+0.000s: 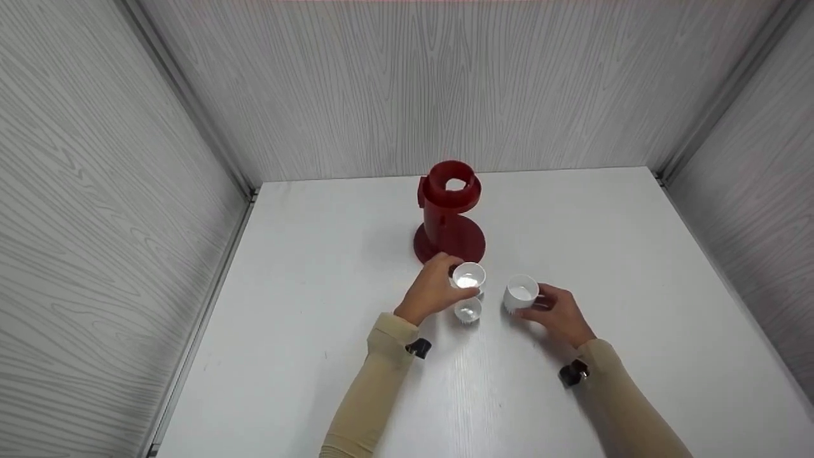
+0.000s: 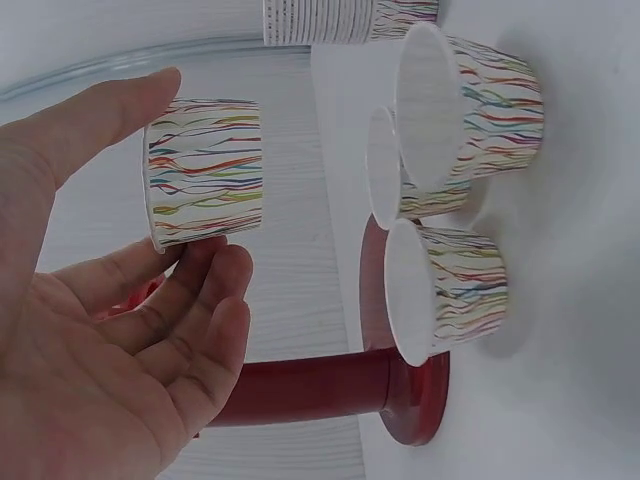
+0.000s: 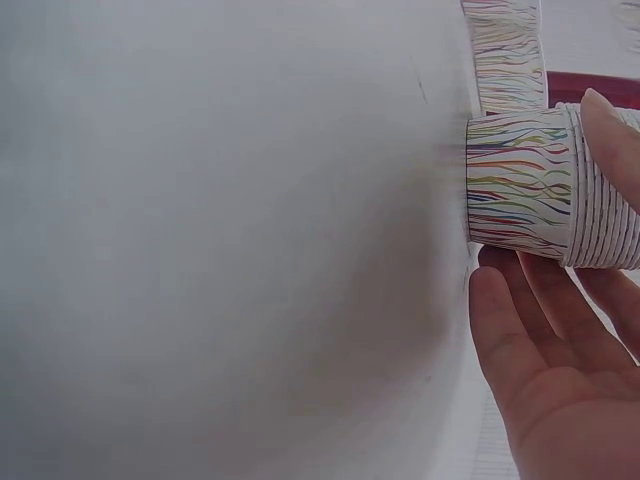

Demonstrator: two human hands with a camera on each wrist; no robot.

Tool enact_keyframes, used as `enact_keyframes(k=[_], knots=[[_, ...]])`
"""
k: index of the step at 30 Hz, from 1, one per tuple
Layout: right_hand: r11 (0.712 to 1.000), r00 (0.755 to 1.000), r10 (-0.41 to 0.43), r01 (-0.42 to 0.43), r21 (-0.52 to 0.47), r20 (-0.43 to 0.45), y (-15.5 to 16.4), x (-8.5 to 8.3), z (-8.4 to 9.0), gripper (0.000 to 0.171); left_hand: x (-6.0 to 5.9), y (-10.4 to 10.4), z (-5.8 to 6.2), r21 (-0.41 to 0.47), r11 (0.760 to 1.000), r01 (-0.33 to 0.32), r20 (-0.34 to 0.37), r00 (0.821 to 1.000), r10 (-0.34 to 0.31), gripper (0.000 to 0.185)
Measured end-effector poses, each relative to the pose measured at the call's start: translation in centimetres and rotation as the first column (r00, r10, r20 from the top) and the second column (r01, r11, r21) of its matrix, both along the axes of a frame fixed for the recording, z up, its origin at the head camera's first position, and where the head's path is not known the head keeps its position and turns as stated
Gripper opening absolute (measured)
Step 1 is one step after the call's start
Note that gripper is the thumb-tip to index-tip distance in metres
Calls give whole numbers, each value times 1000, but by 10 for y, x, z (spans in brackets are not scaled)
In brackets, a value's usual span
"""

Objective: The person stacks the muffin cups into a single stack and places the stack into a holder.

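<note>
My left hand [image 1: 434,289] pinches a single white paper cup [image 2: 205,170] with coloured wavy stripes, thumb on one side and fingers on the other. Below it, three more striped cups stand on the table; one cup [image 1: 469,310] shows just in front of the held one in the head view, and another cup [image 2: 470,285] is plain in the left wrist view. To the right, my right hand [image 1: 559,312] grips a stack of nested paper cups [image 3: 520,180] by its side, the stack upright with its bottom at the tabletop.
Behind the cups stands a red stand [image 1: 439,219] with a ring-shaped top and a round base [image 1: 467,238]. The white table [image 1: 305,305] is enclosed by grey wood-grain panels [image 1: 407,89] at the back and both sides.
</note>
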State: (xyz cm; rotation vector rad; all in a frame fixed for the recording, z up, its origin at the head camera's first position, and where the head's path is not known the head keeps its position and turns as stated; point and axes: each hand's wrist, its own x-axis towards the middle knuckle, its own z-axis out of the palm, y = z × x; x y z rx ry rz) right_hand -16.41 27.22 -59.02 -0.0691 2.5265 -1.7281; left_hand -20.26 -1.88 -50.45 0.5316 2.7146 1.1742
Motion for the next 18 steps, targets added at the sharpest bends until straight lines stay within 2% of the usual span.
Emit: enact_keyframes(k=[8,18], knots=[[1000,1000,9,-9,26,6,0,0,1,68,-4,18,13,-12,999,46,-34,998,-46,61],[999,1000,2,-2,37,6,-1,2,3,68,-6,40,19,-29,996,80,-55,995,-81,61]])
